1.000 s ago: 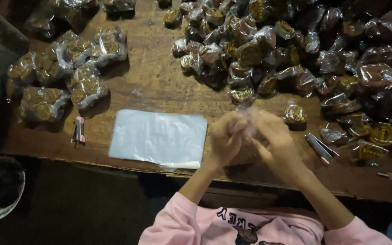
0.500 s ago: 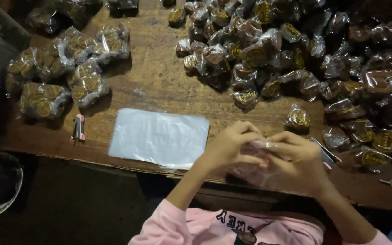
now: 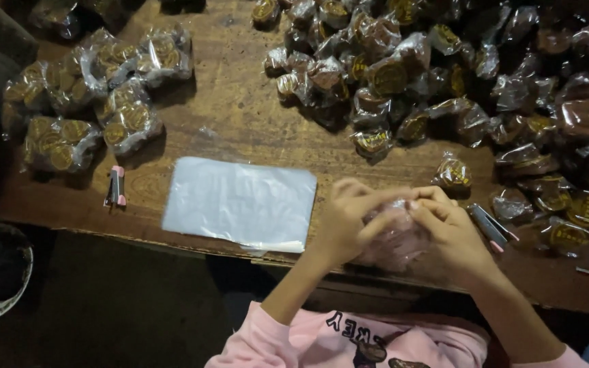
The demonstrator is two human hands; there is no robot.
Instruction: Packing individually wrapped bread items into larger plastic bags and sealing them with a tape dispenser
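From here I read this as the bag-opening step: left hand point(image 3: 352, 221) and right hand point(image 3: 448, 228) both pinch the mouth of a thin clear plastic bag point(image 3: 397, 238), held just right of the flat stack of clear bags point(image 3: 240, 202) at the near edge of the worn wooden table point(image 3: 240, 116). Can't tell whether anything is inside. Next move, I'd judge, needs the mouth spread wide, then a reach to the small gold-labelled wrapped sweet point(image 3: 452, 172), up and right of that stack.

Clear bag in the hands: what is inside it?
Both hands, left and right, pinch the bag at its top. Something dim and brownish shows through the plastic; the fingers cover the rest.
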